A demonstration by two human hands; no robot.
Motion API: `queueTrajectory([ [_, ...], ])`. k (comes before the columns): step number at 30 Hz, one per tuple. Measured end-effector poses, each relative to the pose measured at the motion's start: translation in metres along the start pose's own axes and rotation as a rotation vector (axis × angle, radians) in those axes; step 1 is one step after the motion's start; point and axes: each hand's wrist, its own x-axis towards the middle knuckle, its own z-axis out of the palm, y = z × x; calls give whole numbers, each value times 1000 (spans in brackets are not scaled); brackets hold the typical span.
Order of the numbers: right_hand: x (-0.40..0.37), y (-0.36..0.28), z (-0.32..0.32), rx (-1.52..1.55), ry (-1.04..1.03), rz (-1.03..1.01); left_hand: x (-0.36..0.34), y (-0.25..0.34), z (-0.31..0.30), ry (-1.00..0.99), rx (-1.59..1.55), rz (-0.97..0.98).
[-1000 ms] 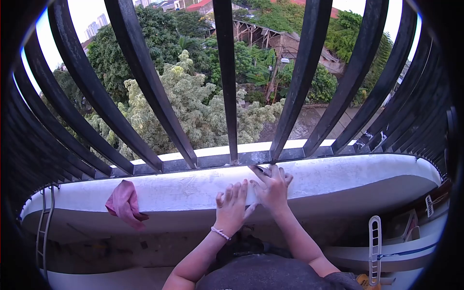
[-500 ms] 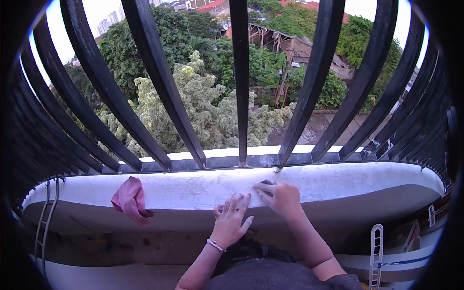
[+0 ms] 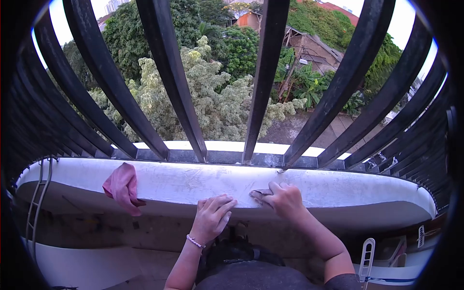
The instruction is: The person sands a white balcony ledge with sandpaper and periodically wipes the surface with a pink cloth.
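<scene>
My right hand [image 3: 285, 199] is closed on a small grey folded piece of sandpaper [image 3: 260, 193] and presses it to the top of the white ledge [image 3: 319, 186]. Part of the sandpaper is hidden under the fingers. To its left, my left hand [image 3: 212, 217] lies over the ledge's front edge, fingers stretched out and nothing held. A beaded bracelet [image 3: 195, 241] circles the left wrist. Whitish dust covers the fingers of both hands. The ledge surface looks smeared and streaked. A crumpled pink cloth [image 3: 123, 188] drapes over the ledge's edge, left of my left hand.
Black metal railing bars [image 3: 263, 82] rise from a rail behind the ledge. A thin metal ladder [image 3: 40, 203] leans at the far left. A pale slotted strip [image 3: 367, 256] stands at the lower right. Trees and roofs lie beyond the railing.
The view has shifted slightly. My left hand has moved left, away from my right hand, and its fingers lie flatter. My right hand has moved the sandpaper nearer the ledge's front edge.
</scene>
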Motion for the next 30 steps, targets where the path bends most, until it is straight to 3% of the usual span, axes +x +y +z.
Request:
queueTrajectory([
  [4, 12, 14, 2, -61, -21, 2, -3, -7, 1, 9, 14, 7],
  [8, 8, -1, -1, -43, -85, -167, -6, -7, 5, 5, 20, -30],
  [13, 19, 13, 5, 2, -26, 11, -7, -4, 2, -76, -23, -67],
  [16, 14, -5, -4, 26, -101, -98, -6, -11, -4, -117, -109, -74],
  [20, 20, 9, 7, 47, -72, 43, -4, -15, -6, -129, -173, -51],
  [25, 15, -23, -9, 128, -98, -76, -8, -20, -1, -117, -202, -52],
  [30, 22, -2, 7, 103, 30, 70, -10, -22, 0, -130, -183, -35],
])
